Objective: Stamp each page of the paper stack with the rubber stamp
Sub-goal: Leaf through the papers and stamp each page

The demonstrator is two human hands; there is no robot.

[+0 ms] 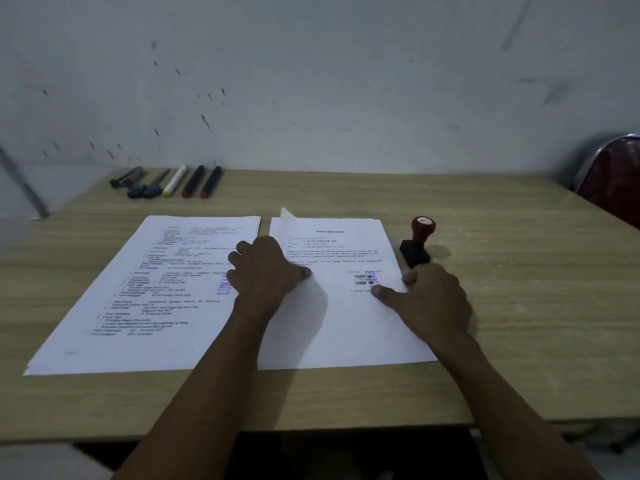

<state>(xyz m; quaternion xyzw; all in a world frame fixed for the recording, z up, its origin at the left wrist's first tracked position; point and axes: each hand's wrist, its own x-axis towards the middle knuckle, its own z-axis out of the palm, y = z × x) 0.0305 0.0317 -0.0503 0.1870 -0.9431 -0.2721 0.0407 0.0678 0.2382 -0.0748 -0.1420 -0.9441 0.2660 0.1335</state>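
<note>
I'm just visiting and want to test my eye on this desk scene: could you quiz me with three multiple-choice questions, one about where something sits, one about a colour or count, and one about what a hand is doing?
1. Where is the rubber stamp?
A. on the left pile
B. on the table right of the right pile
C. in a hand

2. What colour is the stamp's handle?
A. red
B. green
C. white

3. What is the left hand doing?
A. gripping a marker
B. hanging off the table
C. holding a lifted sheet of the right pile

Answers:
1 B: it stands on bare wood by the pile's right edge, no hand on it.
2 A: the knob is red above a black base.
3 C: the sheet's left edge curls up at that hand, while the right hand presses the page.
</note>
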